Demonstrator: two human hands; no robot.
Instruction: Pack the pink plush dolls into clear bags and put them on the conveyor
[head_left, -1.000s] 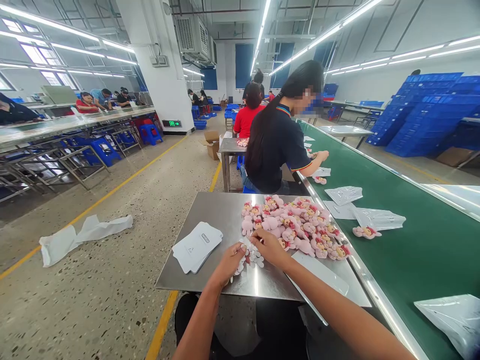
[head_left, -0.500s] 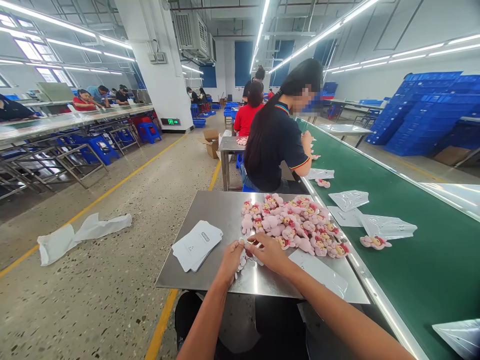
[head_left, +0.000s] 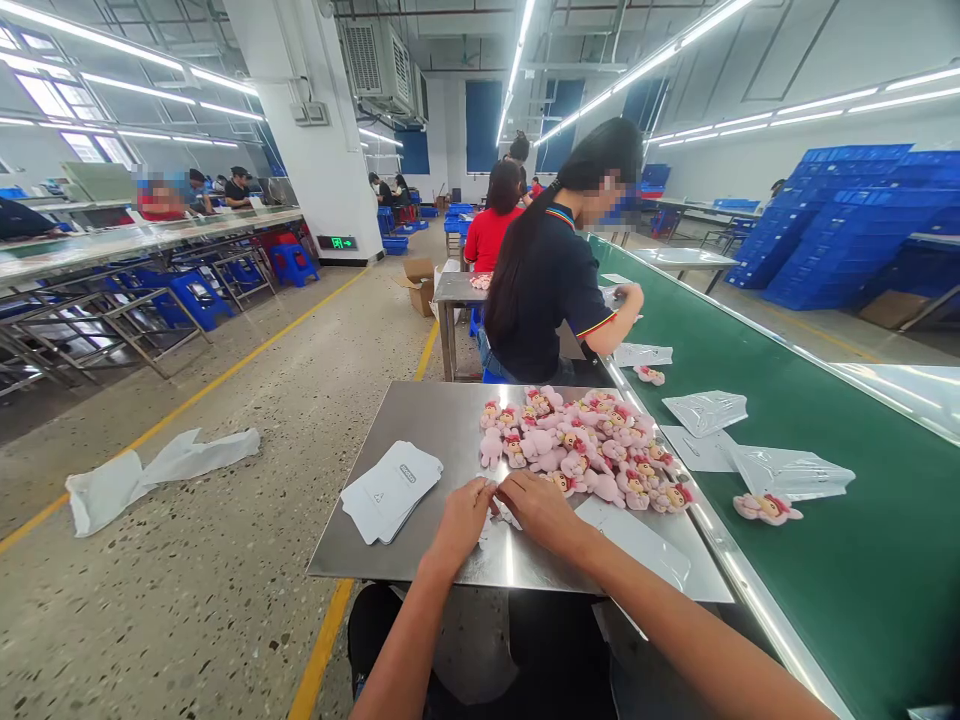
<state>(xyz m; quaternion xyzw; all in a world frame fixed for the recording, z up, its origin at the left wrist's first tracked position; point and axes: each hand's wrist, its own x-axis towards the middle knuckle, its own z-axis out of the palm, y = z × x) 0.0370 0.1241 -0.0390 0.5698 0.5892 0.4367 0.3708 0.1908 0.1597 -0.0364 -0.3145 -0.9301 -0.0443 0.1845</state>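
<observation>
My left hand and my right hand meet over the near part of the metal table, fingers closed and fingertips nearly touching. Between and just below them show small whitish pieces with a bit of dark red; my fingers hide what exactly is pinched. Right beyond my hands lies a heap of pink plush bunny dolls with red bows. Left of my left hand is a stack of white printed cards. Under my right forearm, a white card with clear plastic lies flat.
A green conveyor belt runs along the right, carrying clear plastic blisters, white cards and a pink doll. A co-worker in a dark shirt sits just ahead. White plastic wrap lies on the floor at left.
My hands have closed in over the small pieces, fingers more curled. The things on the belt have shifted slightly towards me, and a blister at lower right has left view. The co-worker's arm has moved.
</observation>
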